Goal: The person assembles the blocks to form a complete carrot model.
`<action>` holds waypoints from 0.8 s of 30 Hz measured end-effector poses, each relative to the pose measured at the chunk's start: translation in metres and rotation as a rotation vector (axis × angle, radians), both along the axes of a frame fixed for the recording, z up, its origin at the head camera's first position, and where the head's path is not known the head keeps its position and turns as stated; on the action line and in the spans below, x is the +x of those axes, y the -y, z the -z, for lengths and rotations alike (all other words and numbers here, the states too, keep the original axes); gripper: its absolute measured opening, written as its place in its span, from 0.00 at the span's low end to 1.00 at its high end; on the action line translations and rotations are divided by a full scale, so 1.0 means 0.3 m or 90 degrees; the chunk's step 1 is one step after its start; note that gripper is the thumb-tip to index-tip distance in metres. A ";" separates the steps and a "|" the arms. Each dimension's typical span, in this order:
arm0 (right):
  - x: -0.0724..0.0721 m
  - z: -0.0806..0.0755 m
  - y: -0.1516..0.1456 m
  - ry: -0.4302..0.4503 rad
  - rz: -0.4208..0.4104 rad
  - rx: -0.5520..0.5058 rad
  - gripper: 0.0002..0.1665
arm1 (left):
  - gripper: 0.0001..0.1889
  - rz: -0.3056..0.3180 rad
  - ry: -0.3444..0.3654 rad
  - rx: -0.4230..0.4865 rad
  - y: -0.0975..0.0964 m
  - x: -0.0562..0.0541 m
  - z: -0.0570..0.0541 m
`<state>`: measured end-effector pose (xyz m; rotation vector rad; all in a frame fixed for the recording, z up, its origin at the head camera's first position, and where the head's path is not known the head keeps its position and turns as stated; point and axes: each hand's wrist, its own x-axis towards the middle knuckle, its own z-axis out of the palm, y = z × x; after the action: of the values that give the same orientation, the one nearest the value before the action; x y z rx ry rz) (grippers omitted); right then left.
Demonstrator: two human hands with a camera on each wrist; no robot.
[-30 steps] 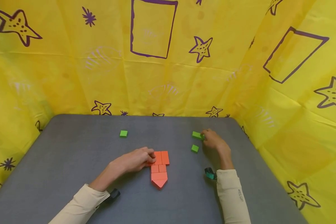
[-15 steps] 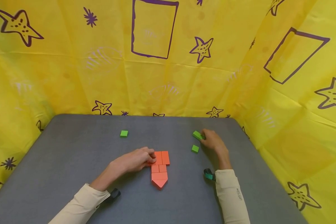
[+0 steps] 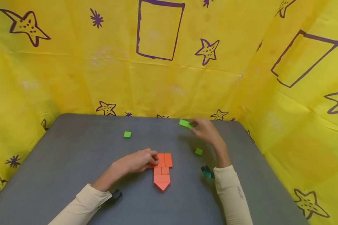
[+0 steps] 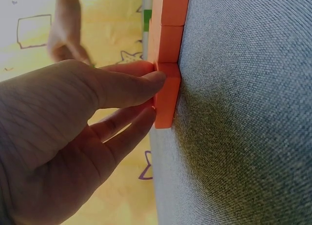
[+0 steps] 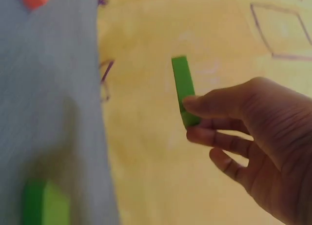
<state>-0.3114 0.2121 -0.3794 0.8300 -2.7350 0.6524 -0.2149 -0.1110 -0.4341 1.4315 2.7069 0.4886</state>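
Note:
My left hand (image 3: 139, 161) pinches the orange block (image 4: 168, 100) at the left end of the wide row in a flat orange block figure (image 3: 161, 178). The left wrist view shows that block lying on the grey cloth, with thumb and fingers at its end. My right hand (image 3: 207, 132) pinches one end of a long green block (image 5: 182, 81) between thumb and fingers. This block is up off the table, its other end pointing left in the head view. Below it lies a small green block (image 3: 198, 151).
Another small green block (image 3: 127, 134) lies at the back left of the grey table (image 3: 95, 128). A yellow curtain (image 3: 157, 75) with purple drawings hangs behind the table and along its sides. The orange figure's pointed end faces the near edge.
My right hand has taken hold of the long green block, turned it a little, and lifted it up and to the left. My left hand keeps its place on the orange block.

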 end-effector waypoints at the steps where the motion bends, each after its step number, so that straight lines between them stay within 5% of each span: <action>1: -0.003 -0.013 0.027 -0.004 -0.015 -0.003 0.15 | 0.10 0.000 -0.001 0.000 0.000 0.000 0.000; 5: -0.005 -0.019 0.118 -0.008 -0.060 0.002 0.14 | 0.10 0.002 -0.005 0.000 0.000 0.001 -0.002; 12: 0.013 0.067 0.226 0.057 -0.118 0.133 0.13 | 0.08 -0.001 -0.017 -0.014 -0.006 0.003 -0.008; 19: 0.005 0.134 0.248 0.190 -0.193 0.191 0.16 | 0.08 0.004 -0.010 -0.010 -0.011 0.001 -0.004; 24: 0.003 0.138 0.261 0.193 -0.246 0.201 0.18 | 0.09 0.018 -0.027 -0.008 -0.006 -0.003 -0.003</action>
<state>-0.3106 0.1338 -0.4208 1.4674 -3.0253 0.4424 -0.2158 -0.1093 -0.4332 1.4916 2.7122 0.4441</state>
